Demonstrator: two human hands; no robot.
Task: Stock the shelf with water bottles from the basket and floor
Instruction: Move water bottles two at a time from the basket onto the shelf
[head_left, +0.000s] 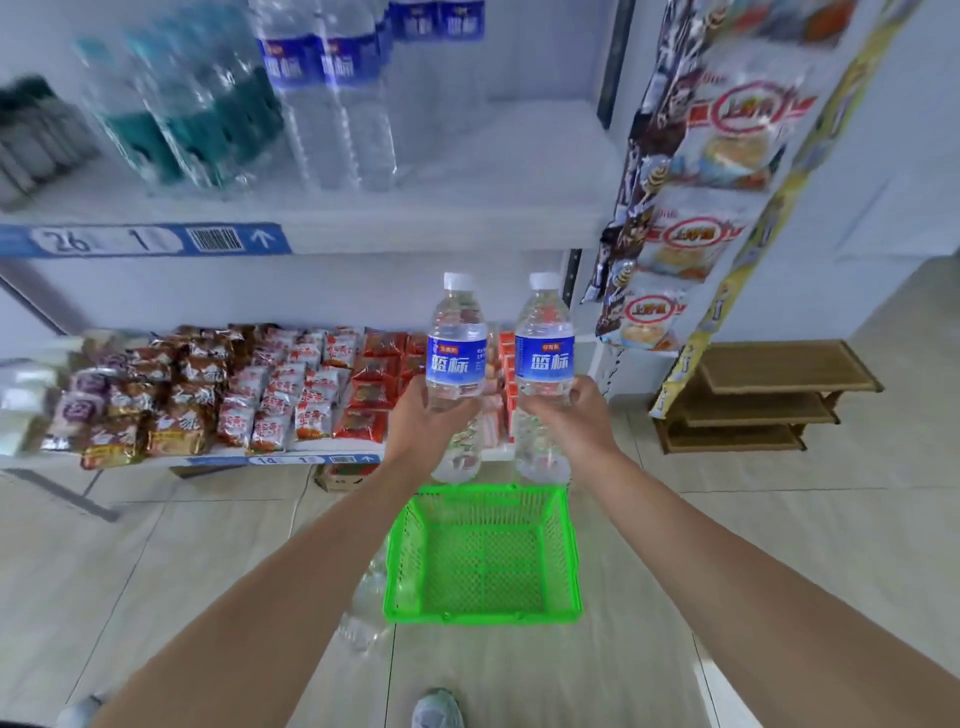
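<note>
While both arms reach forward above the floor, each hand carries one bottle upright in front of the shelving.

Left hand (422, 415): fingers closed round the lower body of the left water bottle (456, 358), clear, white cap, blue label; its base hangs just over the far rim of the basket.

Right hand (571, 415): fingers closed round the lower body of the right water bottle (544, 358), same make, upright, just beside the first without touching it.

Green basket (483, 558): plastic mesh, on the tiled floor (727, 545) below the two hands, nothing visible inside it.

Floor bottle (366, 608): clear, lying against the basket's left wall, partly hidden by the left forearm.

Upper shelf (467, 208): front edge bears a blue price strip (145, 240) at its left end. Shelved blue-label bottles (322, 88) stand in a row toward the middle; green-tinted bottles (182, 114) stand to their left. The right end of the shelf is bare white surface.

Lower shelf (498, 451): packed with snack packets (234, 389) in brown, red and orange from the left end to behind the held bottles.

Hanging snack bags (691, 218): strung down the post at the right end of the shelving.

Wooden rack (753, 400): low, three tiers, on the floor to the right of the shelving.

Shoes: one grey toe (437, 709) at the bottom edge of view.
</note>
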